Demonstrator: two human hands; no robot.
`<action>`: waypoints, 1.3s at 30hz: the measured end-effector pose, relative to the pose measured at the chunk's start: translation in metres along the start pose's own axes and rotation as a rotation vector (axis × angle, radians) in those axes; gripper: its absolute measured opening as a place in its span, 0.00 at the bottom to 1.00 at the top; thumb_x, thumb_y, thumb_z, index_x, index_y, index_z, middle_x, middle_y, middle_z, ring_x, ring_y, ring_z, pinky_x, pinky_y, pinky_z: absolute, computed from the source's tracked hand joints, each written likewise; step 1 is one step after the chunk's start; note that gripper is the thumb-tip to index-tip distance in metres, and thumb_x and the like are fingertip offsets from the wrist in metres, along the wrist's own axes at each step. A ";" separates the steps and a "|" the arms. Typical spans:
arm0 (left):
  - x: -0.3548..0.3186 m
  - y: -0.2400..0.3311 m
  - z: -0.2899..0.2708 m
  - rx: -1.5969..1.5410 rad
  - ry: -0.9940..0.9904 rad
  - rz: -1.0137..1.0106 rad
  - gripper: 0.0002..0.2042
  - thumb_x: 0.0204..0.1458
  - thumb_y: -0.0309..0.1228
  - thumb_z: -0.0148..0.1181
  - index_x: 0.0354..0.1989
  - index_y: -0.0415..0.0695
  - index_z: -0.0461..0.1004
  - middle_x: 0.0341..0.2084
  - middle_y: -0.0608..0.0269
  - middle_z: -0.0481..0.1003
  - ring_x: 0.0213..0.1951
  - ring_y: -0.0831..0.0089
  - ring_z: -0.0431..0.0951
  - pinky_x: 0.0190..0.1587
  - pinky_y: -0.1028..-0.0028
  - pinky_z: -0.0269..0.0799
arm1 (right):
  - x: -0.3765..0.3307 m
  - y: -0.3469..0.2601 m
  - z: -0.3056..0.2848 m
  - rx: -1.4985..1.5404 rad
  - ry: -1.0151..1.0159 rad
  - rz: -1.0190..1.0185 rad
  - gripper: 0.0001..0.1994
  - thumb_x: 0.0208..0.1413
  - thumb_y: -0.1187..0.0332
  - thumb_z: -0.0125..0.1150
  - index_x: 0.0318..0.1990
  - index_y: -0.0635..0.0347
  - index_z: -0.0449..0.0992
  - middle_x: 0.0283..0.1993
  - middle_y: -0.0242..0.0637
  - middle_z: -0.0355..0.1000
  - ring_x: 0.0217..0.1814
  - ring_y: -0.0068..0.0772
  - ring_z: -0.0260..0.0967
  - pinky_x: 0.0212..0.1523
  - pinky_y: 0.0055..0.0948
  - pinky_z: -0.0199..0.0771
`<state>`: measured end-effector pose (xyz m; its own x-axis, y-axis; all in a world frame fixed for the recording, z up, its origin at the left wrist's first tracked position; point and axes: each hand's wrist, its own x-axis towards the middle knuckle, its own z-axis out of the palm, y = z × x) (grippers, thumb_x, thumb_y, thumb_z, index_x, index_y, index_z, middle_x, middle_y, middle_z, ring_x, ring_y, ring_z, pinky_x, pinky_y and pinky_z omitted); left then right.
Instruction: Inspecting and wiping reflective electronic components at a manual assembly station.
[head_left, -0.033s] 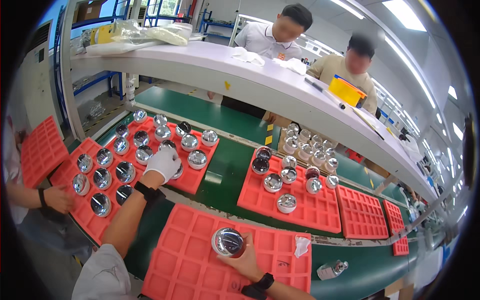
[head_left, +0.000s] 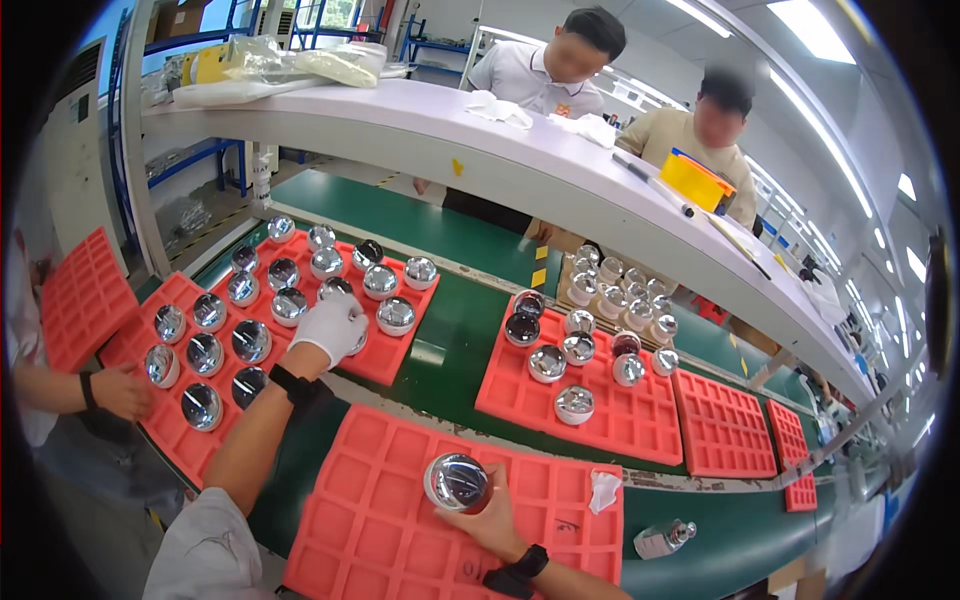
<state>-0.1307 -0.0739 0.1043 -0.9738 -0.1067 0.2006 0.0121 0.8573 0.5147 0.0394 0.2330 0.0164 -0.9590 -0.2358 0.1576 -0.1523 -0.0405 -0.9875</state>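
My left hand (head_left: 328, 328), in a white glove, reaches over a red foam tray (head_left: 372, 366) at the left. Its fingers curl round a mirrored ball (head_left: 358, 343), most of which the hand covers. Several more mirrored balls with whitish bottoms, such as one ball (head_left: 396, 316), stand in the cells about it. Above a nearer red tray (head_left: 385, 500), my bare right hand (head_left: 490, 515) is closed on another mirrored ball (head_left: 455, 480), thumb below it and fingers along its right side. A scrap of white paper (head_left: 604, 491) lies on that nearer tray.
A clear bottle (head_left: 664, 540) lies right of the near tray. Farther right, another red tray (head_left: 640, 420) carries several balls. A white shelf (head_left: 420, 115) crosses above the green belt (head_left: 440, 345). At left, a person's hand (head_left: 122, 394) rests by a tray; two people stand behind the shelf.
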 end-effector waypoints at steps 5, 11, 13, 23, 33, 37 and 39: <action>-0.046 0.052 0.031 -0.629 -0.314 0.192 0.16 0.62 0.40 0.56 0.50 0.42 0.76 0.41 0.57 0.75 0.42 0.66 0.78 0.46 0.65 0.76 | 0.000 0.003 -0.006 -0.023 -0.013 0.032 0.40 0.40 0.72 0.82 0.55 0.62 0.56 0.56 0.42 0.66 0.60 0.29 0.69 0.60 0.30 0.73; -0.123 0.072 0.089 -1.183 -1.009 0.158 0.27 0.69 0.49 0.44 0.67 0.41 0.59 0.58 0.54 0.66 0.47 0.71 0.76 0.50 0.68 0.76 | 0.000 -0.009 -0.003 -0.140 0.158 -0.029 0.40 0.35 0.73 0.83 0.53 0.60 0.58 0.50 0.36 0.63 0.53 0.27 0.67 0.56 0.28 0.71; -0.135 0.078 0.098 -1.309 -1.056 0.138 0.31 0.67 0.52 0.45 0.69 0.42 0.55 0.61 0.54 0.64 0.57 0.68 0.72 0.59 0.65 0.71 | 0.002 -0.007 -0.003 -0.205 0.179 -0.046 0.40 0.34 0.73 0.83 0.53 0.60 0.58 0.50 0.36 0.62 0.53 0.27 0.66 0.56 0.28 0.70; -0.148 0.067 0.109 -1.628 -1.059 0.043 0.36 0.62 0.48 0.58 0.72 0.43 0.51 0.63 0.54 0.62 0.66 0.65 0.63 0.67 0.61 0.63 | -0.001 -0.001 -0.008 -0.219 0.100 -0.011 0.43 0.33 0.72 0.85 0.54 0.60 0.56 0.55 0.40 0.60 0.58 0.31 0.65 0.61 0.32 0.68; -0.147 0.065 0.097 -1.697 -1.158 -0.044 0.37 0.60 0.41 0.62 0.73 0.44 0.49 0.66 0.55 0.60 0.68 0.64 0.60 0.69 0.59 0.58 | -0.006 0.007 -0.015 -0.265 0.074 0.022 0.47 0.30 0.71 0.86 0.55 0.59 0.54 0.57 0.42 0.60 0.60 0.33 0.65 0.62 0.34 0.69; -0.143 0.063 0.088 -1.644 -1.237 0.019 0.42 0.58 0.46 0.60 0.75 0.44 0.43 0.72 0.58 0.49 0.73 0.67 0.50 0.73 0.61 0.48 | -0.005 0.007 -0.015 -0.229 0.064 0.019 0.47 0.30 0.71 0.86 0.56 0.59 0.54 0.57 0.42 0.60 0.60 0.32 0.65 0.62 0.33 0.69; -0.143 0.061 0.092 -1.632 -1.232 0.037 0.42 0.58 0.46 0.61 0.75 0.44 0.43 0.71 0.58 0.50 0.73 0.67 0.50 0.73 0.62 0.48 | -0.004 0.004 -0.014 -0.216 0.057 0.023 0.47 0.31 0.71 0.86 0.55 0.59 0.54 0.57 0.42 0.59 0.60 0.32 0.65 0.61 0.33 0.70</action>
<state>-0.0117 0.0404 0.0301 -0.5665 0.8234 0.0342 -0.5011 -0.3771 0.7789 0.0391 0.2474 0.0120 -0.9737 -0.1791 0.1407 -0.1721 0.1743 -0.9695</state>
